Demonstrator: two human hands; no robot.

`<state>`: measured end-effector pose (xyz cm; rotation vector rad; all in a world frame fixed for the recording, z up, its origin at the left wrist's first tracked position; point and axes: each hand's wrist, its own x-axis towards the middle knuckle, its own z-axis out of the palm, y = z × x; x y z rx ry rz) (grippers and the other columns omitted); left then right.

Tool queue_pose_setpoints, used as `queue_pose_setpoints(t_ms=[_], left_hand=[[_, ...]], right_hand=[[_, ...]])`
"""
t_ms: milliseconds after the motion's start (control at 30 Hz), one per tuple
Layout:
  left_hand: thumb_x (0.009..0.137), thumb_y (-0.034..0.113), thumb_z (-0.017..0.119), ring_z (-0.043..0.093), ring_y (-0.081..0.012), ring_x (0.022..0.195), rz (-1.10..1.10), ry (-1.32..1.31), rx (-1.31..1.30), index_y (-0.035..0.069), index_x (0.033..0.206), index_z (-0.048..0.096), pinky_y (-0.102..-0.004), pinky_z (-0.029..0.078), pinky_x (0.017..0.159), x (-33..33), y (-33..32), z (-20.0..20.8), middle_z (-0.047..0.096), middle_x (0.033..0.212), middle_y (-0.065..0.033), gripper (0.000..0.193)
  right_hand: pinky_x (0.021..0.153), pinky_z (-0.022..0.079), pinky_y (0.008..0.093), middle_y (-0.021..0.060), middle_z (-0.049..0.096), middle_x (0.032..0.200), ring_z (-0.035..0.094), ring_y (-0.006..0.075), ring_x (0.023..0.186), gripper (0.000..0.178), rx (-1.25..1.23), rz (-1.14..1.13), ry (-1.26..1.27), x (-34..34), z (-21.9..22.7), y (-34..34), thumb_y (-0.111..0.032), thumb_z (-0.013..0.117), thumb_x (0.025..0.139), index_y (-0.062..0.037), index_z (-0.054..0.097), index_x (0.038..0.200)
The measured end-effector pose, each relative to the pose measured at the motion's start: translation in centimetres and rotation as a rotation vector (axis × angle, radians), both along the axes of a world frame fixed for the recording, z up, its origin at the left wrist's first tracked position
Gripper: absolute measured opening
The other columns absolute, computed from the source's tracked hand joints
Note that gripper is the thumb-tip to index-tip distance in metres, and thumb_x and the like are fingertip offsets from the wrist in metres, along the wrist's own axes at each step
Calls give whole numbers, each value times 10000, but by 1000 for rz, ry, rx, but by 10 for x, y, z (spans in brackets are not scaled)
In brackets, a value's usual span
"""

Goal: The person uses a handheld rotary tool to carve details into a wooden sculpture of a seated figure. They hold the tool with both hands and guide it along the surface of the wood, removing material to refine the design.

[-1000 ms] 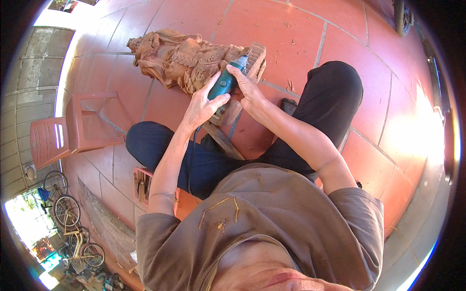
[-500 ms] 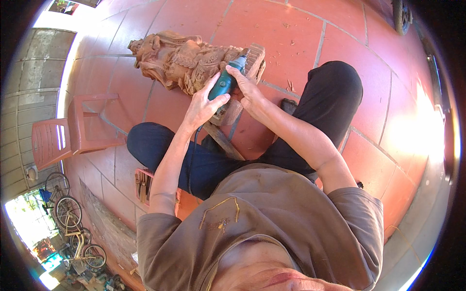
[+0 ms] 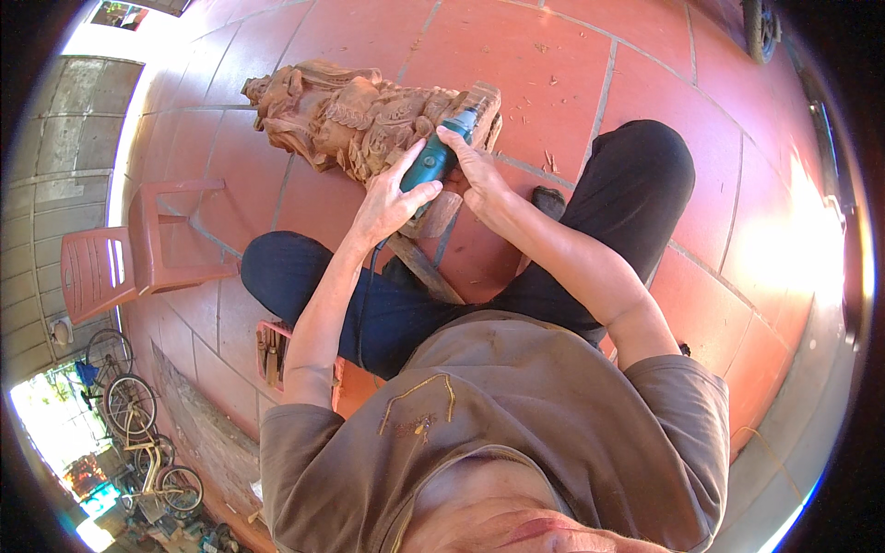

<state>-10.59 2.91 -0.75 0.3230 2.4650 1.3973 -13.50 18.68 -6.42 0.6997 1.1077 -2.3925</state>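
Note:
A carved reddish-brown wooden statue (image 3: 355,120) lies on its side on the tiled floor, its base toward the right. My left hand (image 3: 392,198) is wrapped round the rear of a green handheld rotary tool (image 3: 430,164), thumb and fingers on its body. Nearer the tool's front, my right hand (image 3: 472,168) grips it from the right side. The grey nose of the tool points up and right at the statue's base (image 3: 482,106); its tip is too small to make out. A dark cord runs down from the tool past my left forearm.
A wooden piece (image 3: 424,267) extends from beneath the statue toward my legs. By my left forearm stands a pink box (image 3: 270,355) of chisel-like tools. A pink plastic chair (image 3: 147,244) is at left, with bicycles (image 3: 131,405) below it. Wood chips (image 3: 550,162) litter the red tiles.
Both hands have shifted the rotary tool slightly to the right, its nose moving a little along the statue's base. The statue stays nearly in place.

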Motion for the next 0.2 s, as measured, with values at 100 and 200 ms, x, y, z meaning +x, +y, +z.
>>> queue_pose_setpoints(t_ms=[100, 200], left_hand=[[836, 329, 708, 588, -284, 1203, -13, 22, 20, -23, 1463, 403, -370, 427, 1025, -1, -1, -4, 577, 1326, -257, 781], [837, 325, 707, 584, -286, 1210, -16, 17, 22, -23, 1464, 401, -373, 424, 1029, -2, -2, -5, 575, 1330, -258, 780]], right_hand=[[697, 595, 378, 75, 667, 927, 686, 205, 775, 531, 12, 0, -12, 1, 3, 0, -432, 779, 805, -38, 585, 1105], [715, 594, 384, 75, 669, 923, 686, 210, 782, 536, 9, -2, -20, 2, 4, 1, -440, 776, 806, -38, 587, 1105]])
